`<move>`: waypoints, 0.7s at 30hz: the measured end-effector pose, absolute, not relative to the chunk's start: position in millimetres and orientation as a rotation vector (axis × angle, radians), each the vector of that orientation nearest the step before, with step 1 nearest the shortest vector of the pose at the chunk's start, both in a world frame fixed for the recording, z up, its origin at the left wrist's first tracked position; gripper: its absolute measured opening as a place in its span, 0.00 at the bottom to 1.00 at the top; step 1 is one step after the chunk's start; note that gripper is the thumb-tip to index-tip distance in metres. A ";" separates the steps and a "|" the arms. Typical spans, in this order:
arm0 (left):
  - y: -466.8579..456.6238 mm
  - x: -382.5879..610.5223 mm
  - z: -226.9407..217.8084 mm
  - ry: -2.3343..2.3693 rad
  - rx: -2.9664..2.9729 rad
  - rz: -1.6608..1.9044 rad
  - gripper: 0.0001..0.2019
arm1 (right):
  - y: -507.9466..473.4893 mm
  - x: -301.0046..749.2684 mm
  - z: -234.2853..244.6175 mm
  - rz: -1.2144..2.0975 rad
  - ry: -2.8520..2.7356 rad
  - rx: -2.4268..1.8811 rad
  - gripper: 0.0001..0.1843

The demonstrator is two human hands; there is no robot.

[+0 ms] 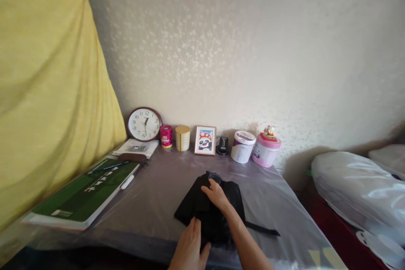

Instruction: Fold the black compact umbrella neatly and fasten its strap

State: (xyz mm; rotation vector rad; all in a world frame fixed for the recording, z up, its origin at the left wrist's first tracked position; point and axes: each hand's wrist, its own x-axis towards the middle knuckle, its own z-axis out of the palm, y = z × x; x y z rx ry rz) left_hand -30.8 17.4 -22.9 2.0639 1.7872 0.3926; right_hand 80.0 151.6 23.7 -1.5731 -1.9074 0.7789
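Observation:
A black fabric item (202,202) lies bunched on the table, its exact kind unclear, with a narrow black strap (262,229) trailing to the right. My left hand (191,242) is at its near edge, thumb apart below and fingers closed over the fabric. Across the top of it rests my right hand (217,196), thumb and fingertips slightly apart and touching the cloth. Part of the item is hidden beneath both hands.
A plastic-covered table (152,202) carries a green book (85,190) at left. Along the wall stand a clock (144,124), a pink can (166,136), a yellow-lidded can (182,138), a panda picture frame (205,140) and two tubs (243,147). Plastic bags (354,185) lie right.

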 end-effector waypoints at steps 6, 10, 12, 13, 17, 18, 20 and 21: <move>8.0 -25.8 -18.2 1.791 2.233 0.741 0.21 | 149.7 77.1 27.7 0.760 -1.989 -1.624 0.21; 13.7 -9.4 -1.6 1.691 2.296 0.670 0.25 | 146.5 73.3 30.5 0.741 -2.064 -1.587 0.23; 18.6 -5.2 0.3 1.700 2.265 0.607 0.31 | 145.0 71.7 31.4 0.737 -2.111 -1.548 0.22; 20.7 -4.5 -0.4 1.711 2.240 0.565 0.33 | 144.1 71.2 32.0 0.737 -2.133 -1.527 0.21; 25.0 -5.8 -6.1 1.737 2.157 0.412 0.39 | 134.9 74.6 36.3 0.802 -2.229 -1.377 0.16; 25.1 -6.1 -7.1 1.737 2.155 0.397 0.40 | 130.8 77.3 37.5 0.831 -2.255 -1.299 0.15; 25.2 -6.3 -8.6 1.738 2.170 0.369 0.41 | 121.1 85.1 39.1 0.834 -2.276 -1.133 0.15; 25.4 -6.3 -9.7 1.740 2.177 0.351 0.42 | 116.2 89.8 39.1 0.800 -2.264 -1.065 0.15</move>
